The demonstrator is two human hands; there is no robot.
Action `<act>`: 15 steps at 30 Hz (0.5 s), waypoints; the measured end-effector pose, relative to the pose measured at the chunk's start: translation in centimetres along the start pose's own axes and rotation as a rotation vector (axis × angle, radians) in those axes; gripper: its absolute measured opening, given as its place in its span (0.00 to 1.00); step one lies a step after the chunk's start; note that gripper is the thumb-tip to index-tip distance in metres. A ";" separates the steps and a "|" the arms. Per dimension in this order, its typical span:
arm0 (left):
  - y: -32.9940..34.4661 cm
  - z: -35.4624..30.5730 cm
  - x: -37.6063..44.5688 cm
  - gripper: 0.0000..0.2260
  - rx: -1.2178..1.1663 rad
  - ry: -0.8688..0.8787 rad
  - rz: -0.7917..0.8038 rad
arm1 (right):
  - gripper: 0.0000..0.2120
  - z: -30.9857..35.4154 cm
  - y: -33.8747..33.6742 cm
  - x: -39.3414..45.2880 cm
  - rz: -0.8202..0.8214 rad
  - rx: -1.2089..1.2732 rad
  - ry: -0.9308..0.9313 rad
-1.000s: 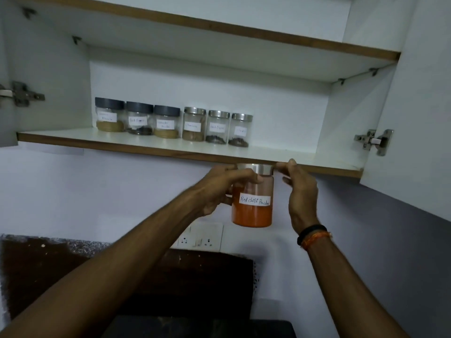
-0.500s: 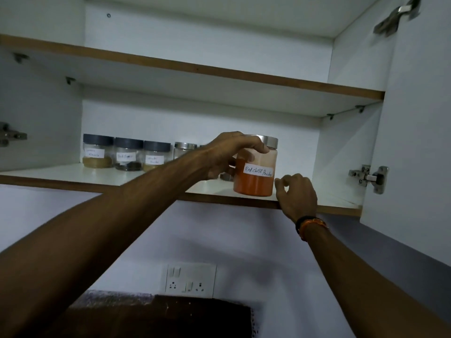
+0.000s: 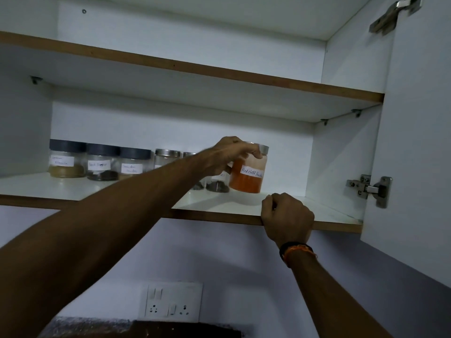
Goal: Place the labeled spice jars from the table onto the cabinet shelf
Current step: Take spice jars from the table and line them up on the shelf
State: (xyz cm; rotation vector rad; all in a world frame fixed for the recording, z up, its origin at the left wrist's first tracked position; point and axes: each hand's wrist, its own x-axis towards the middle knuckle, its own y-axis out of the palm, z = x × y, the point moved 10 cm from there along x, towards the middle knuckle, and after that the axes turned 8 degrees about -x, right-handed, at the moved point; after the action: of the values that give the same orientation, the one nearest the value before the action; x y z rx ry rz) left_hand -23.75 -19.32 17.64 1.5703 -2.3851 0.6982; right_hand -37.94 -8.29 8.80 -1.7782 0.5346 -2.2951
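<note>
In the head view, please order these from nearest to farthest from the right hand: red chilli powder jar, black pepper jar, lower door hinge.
1. Red chilli powder jar, just above the right hand, held by the left hand.
2. Lower door hinge, to the right.
3. Black pepper jar, far left.

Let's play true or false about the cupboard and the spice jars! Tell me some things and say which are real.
1. The left hand holds the red chilli powder jar near its lid. True.
2. The right hand holds another jar. False: it holds no jar and rests on the front edge of the shelf.
3. The chilli jar is lying on its side. False: it is nearly upright, leaning a little.
4. Other labeled jars stand in a row at the back of the shelf. True.
5. The cabinet door is closed. False: it is swung open on the right.
</note>
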 end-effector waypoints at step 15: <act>2.1 2.9 5.6 0.19 0.231 -0.023 0.088 | 0.20 -0.4 0.1 0.0 -0.146 0.076 -0.018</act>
State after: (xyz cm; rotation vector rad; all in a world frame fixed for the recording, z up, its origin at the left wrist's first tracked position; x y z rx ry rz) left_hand -27.72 -24.60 16.88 1.5721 -2.4778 1.0115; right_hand -38.29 -8.35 8.66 -1.8561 0.3201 -2.3573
